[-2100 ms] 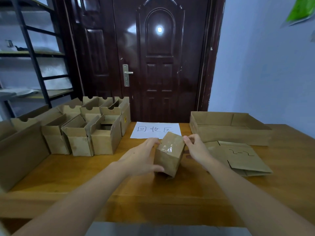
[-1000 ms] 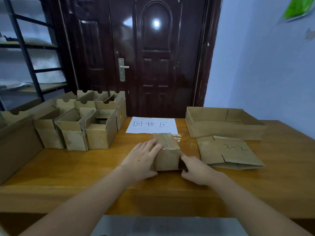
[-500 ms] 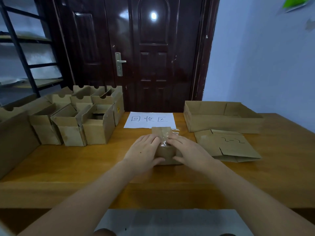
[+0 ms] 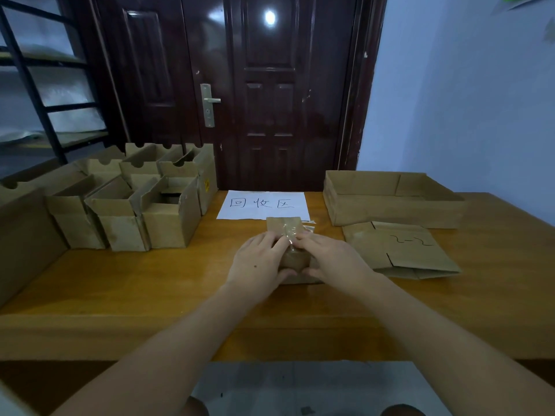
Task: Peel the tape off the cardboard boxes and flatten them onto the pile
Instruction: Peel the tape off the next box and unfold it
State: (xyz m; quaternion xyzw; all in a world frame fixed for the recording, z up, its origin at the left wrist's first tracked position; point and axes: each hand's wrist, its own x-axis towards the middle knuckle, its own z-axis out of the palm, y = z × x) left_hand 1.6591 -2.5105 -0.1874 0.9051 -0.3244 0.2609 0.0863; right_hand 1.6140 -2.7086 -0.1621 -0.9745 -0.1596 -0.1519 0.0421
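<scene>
At centre frame the small taped box (image 4: 289,235) sits on the bench (image 4: 150,283), left hand (image 4: 258,262) holding its side, right hand (image 4: 330,259) picking at the clear tape (image 4: 289,231); that thin strip may tear or lift the box

The small box (image 4: 288,235), earlier tilted up, now sits flat with both hands' fingertips meeting on its tape (image 4: 290,231).

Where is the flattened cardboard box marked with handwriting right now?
In the head view, the flattened box lies on the table right of centre, just in front of the shallow open tray box and right of the right hand.
</scene>
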